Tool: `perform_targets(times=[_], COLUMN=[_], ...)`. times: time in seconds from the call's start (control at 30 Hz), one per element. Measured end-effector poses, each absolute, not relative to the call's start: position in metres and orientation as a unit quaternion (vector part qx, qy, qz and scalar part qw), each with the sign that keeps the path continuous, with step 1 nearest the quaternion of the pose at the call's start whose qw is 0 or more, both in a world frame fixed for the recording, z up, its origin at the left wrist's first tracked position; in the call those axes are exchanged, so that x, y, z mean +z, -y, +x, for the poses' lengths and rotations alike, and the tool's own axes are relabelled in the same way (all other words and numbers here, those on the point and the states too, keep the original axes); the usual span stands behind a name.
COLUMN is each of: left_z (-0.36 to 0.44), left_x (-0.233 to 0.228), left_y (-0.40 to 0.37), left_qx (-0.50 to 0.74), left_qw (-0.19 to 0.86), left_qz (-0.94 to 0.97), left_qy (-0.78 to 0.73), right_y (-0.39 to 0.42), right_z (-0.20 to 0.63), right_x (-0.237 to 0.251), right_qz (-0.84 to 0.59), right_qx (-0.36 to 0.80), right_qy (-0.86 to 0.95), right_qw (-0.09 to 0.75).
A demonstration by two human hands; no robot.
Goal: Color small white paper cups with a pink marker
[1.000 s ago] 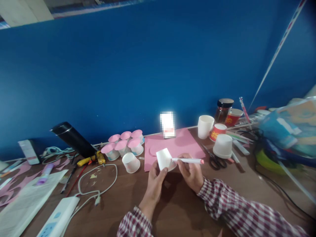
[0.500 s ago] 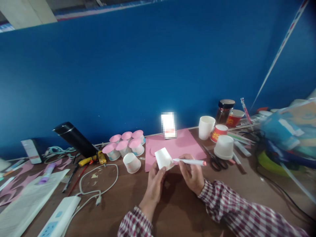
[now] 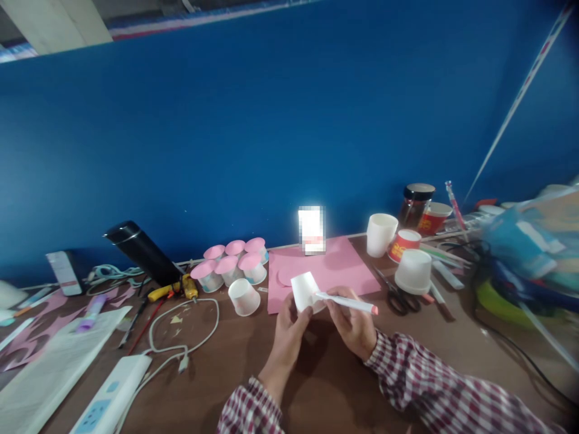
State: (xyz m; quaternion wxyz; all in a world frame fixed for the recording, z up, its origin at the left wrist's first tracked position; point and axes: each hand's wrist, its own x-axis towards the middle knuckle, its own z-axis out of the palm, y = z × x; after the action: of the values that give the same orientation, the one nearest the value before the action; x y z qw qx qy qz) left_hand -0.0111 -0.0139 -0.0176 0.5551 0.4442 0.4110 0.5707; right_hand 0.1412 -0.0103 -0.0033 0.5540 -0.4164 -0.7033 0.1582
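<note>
paper cup | left hand grips it | right hand grips marker | pink sheet behind

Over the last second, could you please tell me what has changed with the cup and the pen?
The marker pen has tilted, its pink end dropping lower at right, tip against the white paper cup. The left hand keeps gripping the cup, the right hand the pen. The scissors and pink sheet lie unmoved.

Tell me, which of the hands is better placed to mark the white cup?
Probably the right hand: it holds the marker with its tip at the white cup, while the left hand grips that cup.
</note>
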Motion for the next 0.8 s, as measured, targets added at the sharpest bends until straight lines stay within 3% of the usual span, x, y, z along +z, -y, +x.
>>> perform_targets(times=[0.8], left_z=[-0.0126], left_x=[-0.0133], left_y=[0.0137], left_qx=[0.545], left_qw=[0.512], left_qz=[0.482], left_qy=[-0.456], right_y=[0.0121], right_z=[0.1406], right_x=[0.0000], right_qz=[-0.386], right_qx=[0.115], right_qy=[0.735], right_qw=[0.545])
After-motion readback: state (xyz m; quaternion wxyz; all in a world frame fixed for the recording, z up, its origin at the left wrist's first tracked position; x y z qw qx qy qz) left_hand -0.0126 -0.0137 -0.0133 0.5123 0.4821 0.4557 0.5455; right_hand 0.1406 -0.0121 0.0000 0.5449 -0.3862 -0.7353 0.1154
